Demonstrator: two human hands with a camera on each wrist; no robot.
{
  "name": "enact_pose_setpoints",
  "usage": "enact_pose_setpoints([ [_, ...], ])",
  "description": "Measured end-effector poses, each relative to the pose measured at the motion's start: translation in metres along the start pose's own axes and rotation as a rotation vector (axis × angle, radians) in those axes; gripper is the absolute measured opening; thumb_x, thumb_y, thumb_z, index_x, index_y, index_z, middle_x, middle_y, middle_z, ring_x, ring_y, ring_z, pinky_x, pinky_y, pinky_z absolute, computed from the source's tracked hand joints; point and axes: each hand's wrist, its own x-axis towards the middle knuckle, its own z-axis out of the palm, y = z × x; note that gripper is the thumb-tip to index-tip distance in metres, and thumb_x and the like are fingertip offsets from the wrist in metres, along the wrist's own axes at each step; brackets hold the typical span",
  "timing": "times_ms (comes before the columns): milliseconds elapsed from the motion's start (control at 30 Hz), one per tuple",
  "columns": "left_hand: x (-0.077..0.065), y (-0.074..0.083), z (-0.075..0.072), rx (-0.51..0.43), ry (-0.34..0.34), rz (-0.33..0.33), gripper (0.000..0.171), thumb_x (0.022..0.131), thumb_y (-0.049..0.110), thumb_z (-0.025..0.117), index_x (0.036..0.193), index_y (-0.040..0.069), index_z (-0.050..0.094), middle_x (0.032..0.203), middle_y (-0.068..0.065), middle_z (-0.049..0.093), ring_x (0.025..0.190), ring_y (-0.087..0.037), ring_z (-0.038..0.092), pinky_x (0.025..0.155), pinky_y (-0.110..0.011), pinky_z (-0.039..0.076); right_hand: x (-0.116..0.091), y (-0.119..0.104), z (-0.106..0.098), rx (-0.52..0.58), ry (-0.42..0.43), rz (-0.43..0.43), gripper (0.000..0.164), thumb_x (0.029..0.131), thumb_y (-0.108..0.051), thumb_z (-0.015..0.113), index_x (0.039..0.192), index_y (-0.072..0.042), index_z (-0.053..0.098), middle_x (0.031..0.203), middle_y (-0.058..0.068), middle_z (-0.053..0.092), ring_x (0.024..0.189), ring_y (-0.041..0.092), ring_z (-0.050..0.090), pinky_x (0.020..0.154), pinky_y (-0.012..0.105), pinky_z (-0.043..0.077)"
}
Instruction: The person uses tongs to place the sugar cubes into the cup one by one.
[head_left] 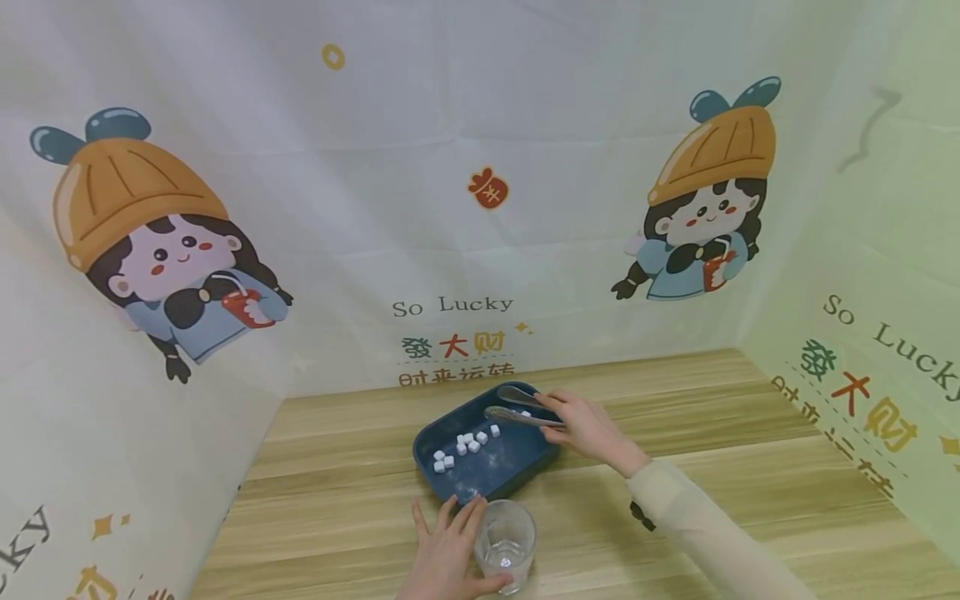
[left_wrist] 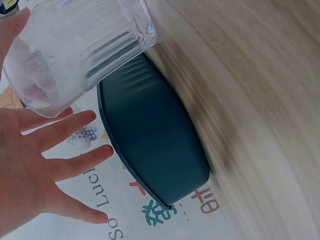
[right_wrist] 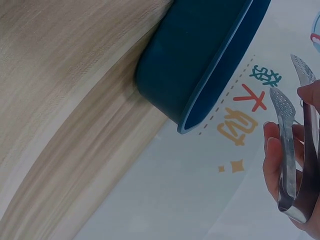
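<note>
My right hand (head_left: 588, 425) holds metal tongs (head_left: 504, 413) over the far right part of a dark blue tray (head_left: 491, 479). The tongs' perforated tips (right_wrist: 284, 104) stand apart with nothing between them. Several small white cubes (head_left: 469, 439) lie in the tray, mostly along its left and middle; another shows beside the tongs' lower arm. Beside a clear drinking glass (head_left: 508, 533), just in front of the tray, is my left hand (head_left: 446, 550). Its fingers are straight and spread along the glass's left side, the thumb at its front. No cubes show in the glass.
Tray and glass stand on a wood-grain table (head_left: 322, 500). A printed white cloth (head_left: 360, 208) hangs behind and on both sides, close behind the tray. A small black object (head_left: 642, 517) shows under the right sleeve (head_left: 697, 508).
</note>
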Motion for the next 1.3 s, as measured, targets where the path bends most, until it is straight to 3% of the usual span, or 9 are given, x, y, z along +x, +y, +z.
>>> enact_pose_setpoints([
  [433,0.001,0.000,0.000,-0.007,-0.013,-0.005,0.096,0.063,0.072,0.057,0.132,0.007,0.042,0.130,-0.009,0.050,0.120,-0.040,0.040,0.087,-0.076,0.016,0.008,0.003,0.007,-0.004,-0.052,0.045,0.043,0.081,-0.027,0.064,0.117,-0.006,0.058,0.096,0.006,0.063,0.058,0.007,0.050,0.044,0.017,0.032],
  [900,0.000,0.000,0.001,-0.003,0.006,-0.007,0.094,0.063,0.072,0.057,0.131,0.008,0.043,0.129,-0.008,0.050,0.119,-0.039,0.042,0.087,-0.076,0.015,0.014,0.005,0.017,-0.076,-0.084,0.004,0.042,0.079,-0.027,0.066,0.114,-0.004,0.060,0.088,0.006,0.060,0.054,0.007,0.048,0.040,0.017,0.029],
  [1300,0.000,-0.001,0.001,-0.006,-0.004,-0.004,0.093,0.065,0.072,0.055,0.132,0.008,0.042,0.129,-0.008,0.050,0.118,-0.040,0.043,0.086,-0.076,0.016,0.021,0.001,0.026,-0.089,-0.168,0.036,0.043,0.080,-0.028,0.065,0.116,-0.005,0.060,0.096,0.008,0.062,0.063,0.013,0.055,0.044,0.020,0.036],
])
